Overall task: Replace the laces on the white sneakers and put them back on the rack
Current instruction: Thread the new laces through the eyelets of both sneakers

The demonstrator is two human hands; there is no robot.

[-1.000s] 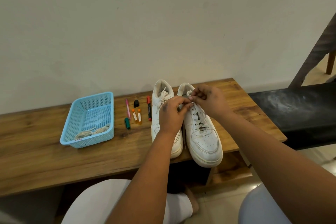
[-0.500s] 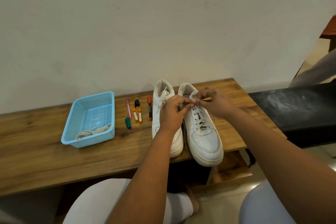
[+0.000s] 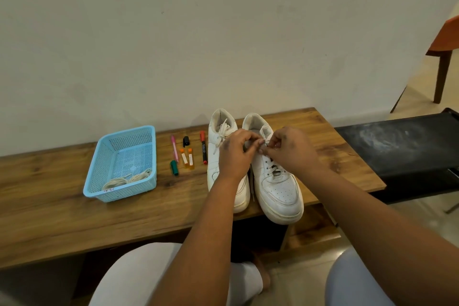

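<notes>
White sneakers sit side by side on the counter, toes toward us, right of the blue basket with coiled laces. Left sneaker is laced. Our left hand and right hand both pinch the lace atop the right sneaker. Lace is soft and light, so we'd grip near the tip. Versus 0.5 s ago: hands barely shifted.

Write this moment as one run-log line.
left hand: pinches lace | right hand: pinches lace | right sneaker: on bench
</notes>
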